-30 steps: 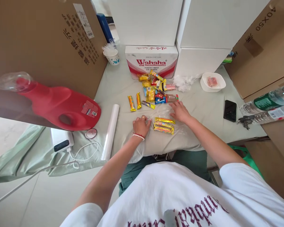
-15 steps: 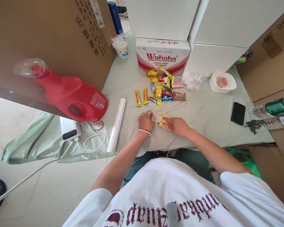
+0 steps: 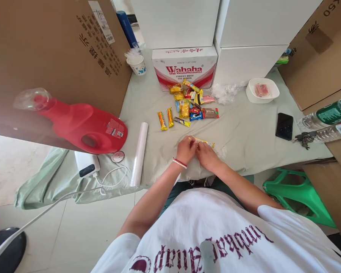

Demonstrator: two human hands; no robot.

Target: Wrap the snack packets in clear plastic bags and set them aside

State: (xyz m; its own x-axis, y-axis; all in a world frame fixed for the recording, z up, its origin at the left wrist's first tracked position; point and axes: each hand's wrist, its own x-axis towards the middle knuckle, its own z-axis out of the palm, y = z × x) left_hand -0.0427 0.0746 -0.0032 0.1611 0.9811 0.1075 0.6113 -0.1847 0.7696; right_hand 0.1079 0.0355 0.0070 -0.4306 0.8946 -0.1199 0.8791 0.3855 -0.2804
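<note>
My left hand (image 3: 186,149) and my right hand (image 3: 207,156) meet close to the front edge of the cloth-covered table, fingers pinched together. Between and just behind them lies a yellow wrapped snack (image 3: 205,142), partly hidden by the fingers. Both hands seem closed on its near end; the exact grip is hidden. Clear plastic film (image 3: 221,151) shows beside my right hand. Farther back is a pile of wrapped snacks (image 3: 184,109), with two narrow yellow-orange packets (image 3: 161,120) (image 3: 170,117) to its left.
A white film roll (image 3: 139,153) and a red jug (image 3: 88,127) stand or lie at left. Behind the snacks is a Wahaha box (image 3: 184,70). On the right are a white bowl (image 3: 263,99), a phone (image 3: 284,126), keys (image 3: 305,140) and plastic bottles (image 3: 333,112).
My left hand has moved right, and the two hands are now together. The yellow snack now lies behind the fingers, and the clear film shows to the right of my right hand. The view has shifted.
</note>
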